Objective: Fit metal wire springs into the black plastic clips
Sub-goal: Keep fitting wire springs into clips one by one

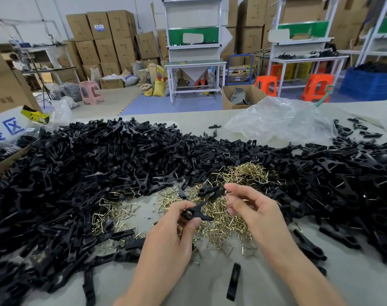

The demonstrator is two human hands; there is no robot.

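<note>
Clip (197,214), clamped in left grip (177,226), over spring pile (227,228) near worktop's (365,283) front edge. Right grip (252,208) just beside it, fingers curled; whether holding a spring, cannot tell. Clip heaps (99,173) around.

Wire springs (227,228) lie mid-table (265,283), with clips (99,162) heaped left, behind and right.
</note>
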